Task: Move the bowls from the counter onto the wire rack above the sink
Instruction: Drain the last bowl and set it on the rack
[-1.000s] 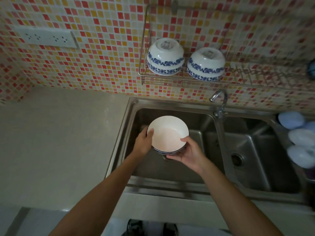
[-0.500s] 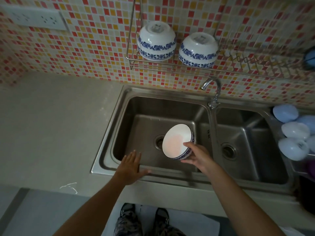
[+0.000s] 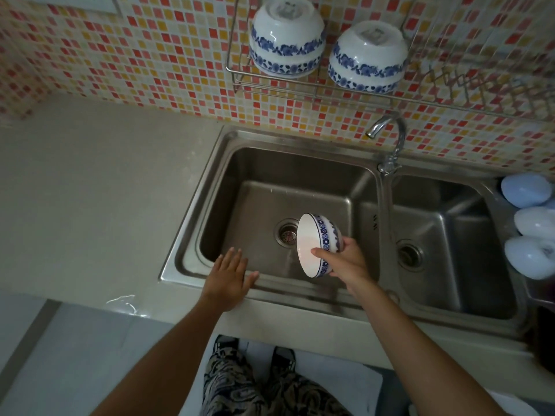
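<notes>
Right hand [image 3: 350, 261] grips tilted bowl [image 3: 318, 244] over sink [image 3: 192, 205]; left hand [image 3: 229, 280] flat, fingers spread.

The left hand [image 3: 228, 282] let go of the bowl [image 3: 318, 244] and dropped with flat fingers to the sink's front rim [image 3: 192, 274], while the right hand [image 3: 348, 262], alone in gripping it, tipped the bowl from mouth-up onto its edge, opening toward the left hand.
</notes>
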